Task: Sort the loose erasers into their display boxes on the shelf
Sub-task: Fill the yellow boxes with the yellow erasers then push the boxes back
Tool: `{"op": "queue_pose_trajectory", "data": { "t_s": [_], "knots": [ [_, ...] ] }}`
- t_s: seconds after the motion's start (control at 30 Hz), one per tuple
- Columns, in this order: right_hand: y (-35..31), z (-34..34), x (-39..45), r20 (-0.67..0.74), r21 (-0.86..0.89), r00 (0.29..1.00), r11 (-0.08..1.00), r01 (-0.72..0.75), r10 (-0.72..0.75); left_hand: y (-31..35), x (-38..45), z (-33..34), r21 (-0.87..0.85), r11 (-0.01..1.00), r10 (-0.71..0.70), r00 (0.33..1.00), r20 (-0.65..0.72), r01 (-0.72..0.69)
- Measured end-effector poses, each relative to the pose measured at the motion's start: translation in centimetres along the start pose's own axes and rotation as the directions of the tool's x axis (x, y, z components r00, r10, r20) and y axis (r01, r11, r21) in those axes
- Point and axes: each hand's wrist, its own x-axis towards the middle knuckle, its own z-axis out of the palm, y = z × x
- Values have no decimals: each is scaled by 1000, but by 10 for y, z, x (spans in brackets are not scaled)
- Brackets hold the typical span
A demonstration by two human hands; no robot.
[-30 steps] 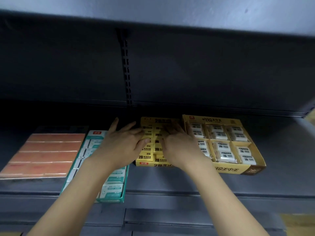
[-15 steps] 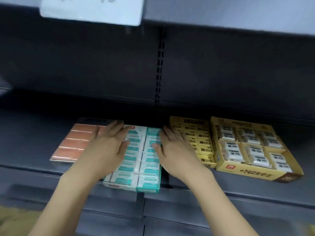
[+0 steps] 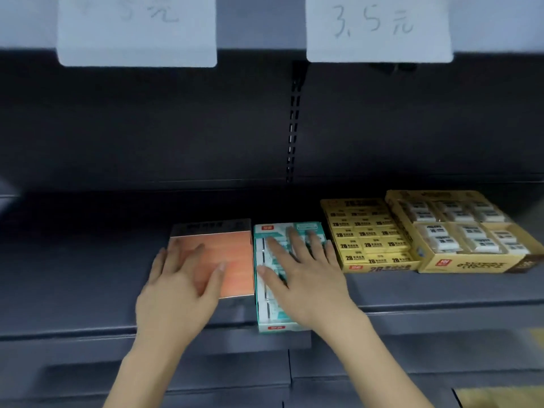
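Both hands moved left: the left hand (image 3: 182,278) now lies flat on the orange box (image 3: 232,260), the right hand (image 3: 303,272) flat on the teal box (image 3: 265,322) beside it, neither gripping; straightening seems nearly finished.

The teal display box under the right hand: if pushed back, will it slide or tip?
The teal display box is low and flat, so it would probably slide. Its front end overhangs the shelf edge; pressing there may tip it. The right hand rests flat on top.
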Motion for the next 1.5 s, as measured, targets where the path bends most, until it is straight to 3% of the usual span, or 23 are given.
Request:
{"op": "queue_pose_trajectory", "data": {
  "t_s": [0.23,0.57,1.13,1.5],
  "knots": [
    [2,0,19,-40,22,999,1000,-10,11,-8,16,4,-25,996,80,997,-11,-80],
    [17,-12,58,-16,16,999,999,39,-39,5,36,8,-12,998,63,998,19,-63],
    [25,-15,60,1,23,1000,1000,-1,1,8,54,21,36,992,117,993,24,-118],
    [17,-15,63,37,7,998,999,-41,41,25,53,20,77,996,46,998,51,-50]
  ]
}}
